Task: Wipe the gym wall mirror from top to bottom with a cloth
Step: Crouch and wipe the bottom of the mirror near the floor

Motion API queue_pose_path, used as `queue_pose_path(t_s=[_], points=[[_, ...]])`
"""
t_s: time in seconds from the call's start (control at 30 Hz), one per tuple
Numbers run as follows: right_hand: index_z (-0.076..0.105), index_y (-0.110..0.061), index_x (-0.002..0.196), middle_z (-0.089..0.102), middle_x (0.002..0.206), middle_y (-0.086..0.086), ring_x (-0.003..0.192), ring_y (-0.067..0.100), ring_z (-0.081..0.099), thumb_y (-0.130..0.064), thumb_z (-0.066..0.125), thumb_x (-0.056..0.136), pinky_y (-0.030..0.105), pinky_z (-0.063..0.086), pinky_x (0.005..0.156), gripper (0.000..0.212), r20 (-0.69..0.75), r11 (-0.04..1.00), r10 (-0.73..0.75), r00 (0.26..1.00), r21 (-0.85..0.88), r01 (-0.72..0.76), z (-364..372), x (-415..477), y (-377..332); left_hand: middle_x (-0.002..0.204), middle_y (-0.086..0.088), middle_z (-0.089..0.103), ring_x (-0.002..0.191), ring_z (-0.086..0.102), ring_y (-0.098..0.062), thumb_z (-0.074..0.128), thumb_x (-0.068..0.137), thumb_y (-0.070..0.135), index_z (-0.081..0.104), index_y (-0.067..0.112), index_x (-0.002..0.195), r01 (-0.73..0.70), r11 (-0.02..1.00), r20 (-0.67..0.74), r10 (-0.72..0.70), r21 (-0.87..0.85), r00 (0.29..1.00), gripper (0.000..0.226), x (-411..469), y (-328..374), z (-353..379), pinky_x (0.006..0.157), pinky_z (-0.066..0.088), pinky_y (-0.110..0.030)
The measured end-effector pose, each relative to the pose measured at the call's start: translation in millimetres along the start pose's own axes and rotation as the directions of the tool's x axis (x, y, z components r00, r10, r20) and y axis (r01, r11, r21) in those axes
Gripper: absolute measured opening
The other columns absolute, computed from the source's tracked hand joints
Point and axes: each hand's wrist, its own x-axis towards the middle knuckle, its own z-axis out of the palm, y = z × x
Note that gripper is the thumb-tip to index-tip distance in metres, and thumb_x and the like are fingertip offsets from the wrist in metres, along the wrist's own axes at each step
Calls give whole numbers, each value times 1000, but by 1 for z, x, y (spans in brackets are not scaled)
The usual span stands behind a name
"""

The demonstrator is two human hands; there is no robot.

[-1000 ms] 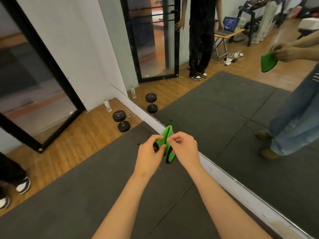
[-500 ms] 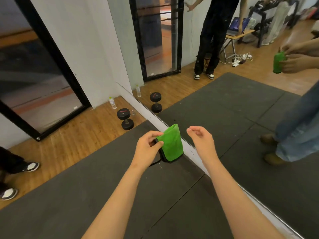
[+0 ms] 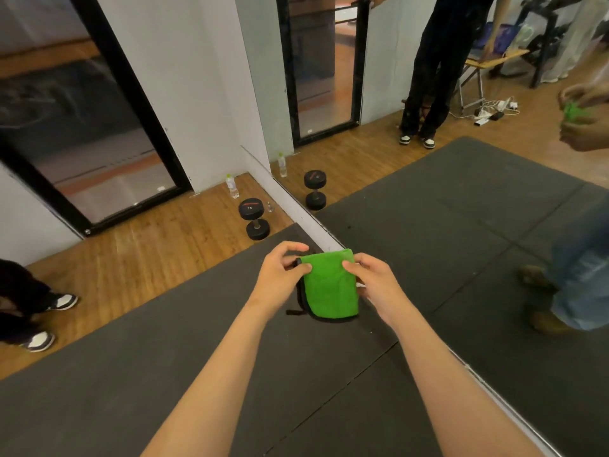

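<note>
A folded green cloth (image 3: 331,286) with a black edge hangs in front of me, held flat between both hands. My left hand (image 3: 280,275) pinches its upper left corner. My right hand (image 3: 375,285) pinches its upper right edge. The gym wall mirror (image 3: 461,209) fills the right side, its white bottom strip running diagonally along the floor just past the cloth. In the mirror I see the reflection of my hands with the cloth at the far right edge, blurred.
A black dumbbell (image 3: 253,218) and a small water bottle (image 3: 232,185) sit on the wood floor by the mirror's left end. Dark rubber mat (image 3: 131,374) lies under me. A person's sneakers (image 3: 39,339) stand at the left. A black-framed glass door (image 3: 85,127) leans left.
My right hand, which had let go half a second ago, has come back and taken the cloth's right edge. The cloth now hangs wider and flatter between both hands.
</note>
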Motion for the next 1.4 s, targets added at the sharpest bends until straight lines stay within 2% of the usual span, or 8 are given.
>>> queue_pose_path(t_s=[0.17, 0.37, 0.57, 0.7, 0.9, 1.0, 1.13, 1.4], points=[[69, -9, 92, 74, 83, 2, 75, 12, 71, -7, 62, 95, 21, 54, 64, 8, -22, 999, -42, 999, 9, 42, 31, 44, 3, 99, -7, 76, 99, 72, -23, 66, 93, 6, 68, 12, 108, 213, 927, 30, -215, -309, 976, 16, 26, -22, -16, 90, 55, -36], [70, -15, 86, 75, 75, -5, 75, 13, 70, -12, 67, 92, 25, 54, 70, 8, -28, 998, 6, 1000, -56, -8, 88, 120, 5, 77, 4, 69, 76, 66, -11, 60, 97, 8, 64, 13, 86, 220, 960, 39, -217, -175, 975, 13, 90, -49, -73, 66, 49, -21], [71, -16, 110, 75, 106, 1, 102, 18, 69, -42, 64, 91, 39, 53, 92, 34, 73, 965, 260, 963, -1, -261, 146, 214, 1, 90, -4, 66, 80, 64, -14, 56, 101, 13, 57, 11, 96, 270, 931, 5, -277, -244, 961, 6, 197, -50, -149, 65, 51, -24], [70, -15, 106, 74, 109, 6, 104, 19, 69, -20, 68, 90, 37, 53, 94, 17, 84, 968, 251, 964, -1, -252, 190, 268, -6, 94, -2, 67, 79, 66, -10, 55, 102, 15, 57, 12, 102, 274, 922, 17, -280, -273, 960, 4, 261, -50, -194, 64, 55, -23], [65, -13, 100, 73, 95, 5, 82, 17, 72, -6, 66, 91, 25, 59, 65, 11, -39, 981, 189, 981, -31, -190, 229, 356, -31, 98, -1, 70, 83, 69, -12, 53, 102, 8, 63, 15, 103, 310, 893, 41, -315, -327, 948, 13, 346, -58, -246, 63, 55, -23], [65, -5, 109, 72, 102, 9, 89, 21, 70, -4, 67, 90, 33, 60, 72, 19, -59, 985, 163, 985, -48, -166, 241, 406, -39, 89, 4, 76, 80, 72, -7, 52, 98, -1, 67, 17, 106, 350, 874, 130, -325, -336, 937, 25, 388, -59, -265, 65, 55, -21], [67, -10, 99, 72, 105, 12, 97, 26, 69, -1, 70, 87, 46, 57, 88, 15, -56, 982, 162, 985, -87, -167, 255, 478, -49, 96, -2, 76, 81, 72, -8, 57, 100, 14, 70, 15, 107, 383, 884, 112, -366, -269, 924, 14, 448, -69, -278, 67, 55, -21], [65, -16, 93, 71, 94, 3, 94, 23, 68, -4, 67, 91, 41, 56, 87, 12, 40, 954, 284, 958, -112, -278, 282, 619, -57, 99, -3, 71, 86, 68, -12, 37, 110, 18, 64, 13, 106, 462, 855, -41, -484, -235, 874, 28, 566, -98, -294, 70, 54, -25]])
